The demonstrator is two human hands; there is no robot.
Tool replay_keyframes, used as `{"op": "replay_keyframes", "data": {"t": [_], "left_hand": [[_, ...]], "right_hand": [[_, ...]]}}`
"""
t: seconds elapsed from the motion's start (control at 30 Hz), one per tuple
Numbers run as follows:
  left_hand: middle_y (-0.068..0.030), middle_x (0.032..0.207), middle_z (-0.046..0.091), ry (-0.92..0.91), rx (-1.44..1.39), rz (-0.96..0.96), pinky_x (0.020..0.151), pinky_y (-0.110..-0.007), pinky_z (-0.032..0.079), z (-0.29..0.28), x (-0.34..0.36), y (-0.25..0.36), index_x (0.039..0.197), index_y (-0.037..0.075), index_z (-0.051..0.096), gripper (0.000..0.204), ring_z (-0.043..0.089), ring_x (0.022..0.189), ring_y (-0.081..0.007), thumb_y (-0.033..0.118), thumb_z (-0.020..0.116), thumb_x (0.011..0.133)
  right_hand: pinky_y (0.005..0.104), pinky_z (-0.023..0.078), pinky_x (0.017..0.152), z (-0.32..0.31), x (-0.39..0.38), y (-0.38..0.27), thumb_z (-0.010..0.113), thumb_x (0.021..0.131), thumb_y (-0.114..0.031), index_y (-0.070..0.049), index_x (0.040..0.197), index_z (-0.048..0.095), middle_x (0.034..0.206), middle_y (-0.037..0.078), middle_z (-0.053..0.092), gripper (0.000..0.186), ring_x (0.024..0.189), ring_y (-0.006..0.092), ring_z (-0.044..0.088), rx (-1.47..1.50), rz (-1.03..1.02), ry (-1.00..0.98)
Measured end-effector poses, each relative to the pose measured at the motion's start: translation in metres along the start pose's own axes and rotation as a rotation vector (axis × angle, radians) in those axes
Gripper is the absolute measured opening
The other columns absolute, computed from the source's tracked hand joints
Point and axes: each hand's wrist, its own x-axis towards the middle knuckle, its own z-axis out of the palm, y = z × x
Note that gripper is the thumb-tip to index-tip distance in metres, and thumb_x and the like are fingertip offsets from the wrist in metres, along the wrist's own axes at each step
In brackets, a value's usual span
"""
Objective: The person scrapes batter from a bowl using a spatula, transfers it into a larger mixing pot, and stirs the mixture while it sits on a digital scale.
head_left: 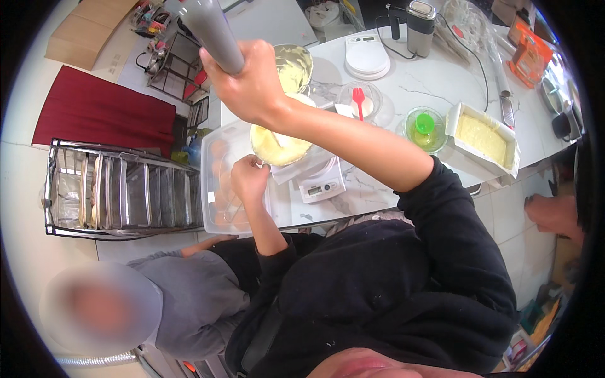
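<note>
grey handle (214,34) cut off, co-worker's head (101,309) blurred

So, lettering check: nothing I can read off with confidence here. Closest thing is the front white scale (321,186) on the table (403,205) – it's got a little grey display with dark marks, too small to make out. The other white scale (367,60) further back has a small display strip too, also illegible. The orange package (530,57) on the right shows pale print, but it's blurry. Clear plastic box (206,170)? Small white patch on its side – can't tell if it's a label.
</note>
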Motion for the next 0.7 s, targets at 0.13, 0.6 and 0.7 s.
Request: {"op": "replay_keyframes", "data": {"t": [0.13, 0.6, 0.7], "left_hand": [[-0.0073, 0.054, 0.053, 0.010, 0.015, 0.003, 0.052, -0.032, 0.042, -0.001, -0.001, 0.004, 0.064, 0.006, 0.058, 0.015, 0.054, 0.054, -0.0232, 0.015, 0.059, 0.052], [-0.0081, 0.054, 0.054, 0.055, 0.008, 0.046, 0.052, -0.032, 0.042, 0.000, 0.000, -0.003, 0.064, 0.005, 0.059, 0.015, 0.054, 0.053, -0.0233, 0.015, 0.060, 0.052], [-0.0074, 0.053, 0.053, -0.001, -0.045, 0.041, 0.050, -0.032, 0.041, -0.002, 0.002, -0.004, 0.064, 0.004, 0.058, 0.016, 0.054, 0.053, -0.0221, 0.014, 0.060, 0.052]], "right_hand": [[0.0248, 0.028, 0.037, 0.008, 0.006, -0.009, 0.053, 0.077, -0.013, 0.000, 0.051, 0.042, 0.042, 0.001, 0.037, 0.030, 0.042, 0.0065, 0.030, 0.042, -0.124, 0.061], [0.0247, 0.027, 0.038, 0.003, -0.011, 0.000, 0.054, 0.078, -0.017, -0.001, 0.052, 0.043, 0.044, -0.002, 0.034, 0.033, 0.044, 0.0053, 0.030, 0.117, -0.029, -0.162], [0.0253, 0.027, 0.039, -0.006, -0.017, 0.008, 0.056, 0.077, -0.023, -0.002, 0.051, 0.042, 0.044, -0.002, 0.034, 0.036, 0.045, 0.0052, 0.031, 0.112, 0.080, -0.366]]}}
